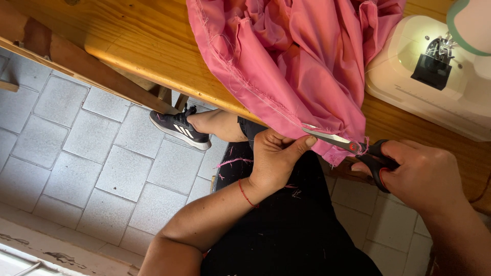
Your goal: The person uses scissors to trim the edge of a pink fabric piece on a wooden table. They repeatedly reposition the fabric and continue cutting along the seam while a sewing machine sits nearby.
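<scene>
Pink satin-like fabric hangs off the wooden bench. We are trimming its frayed seam: our left hand pinches the edge, our right hand grips black-handled scissors, blades slightly parted. Next, keep the edge taut.

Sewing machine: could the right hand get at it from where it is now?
Probably yes: the sewing machine stands just beyond the right hand, nothing between them, though that hand holds scissors.
</scene>
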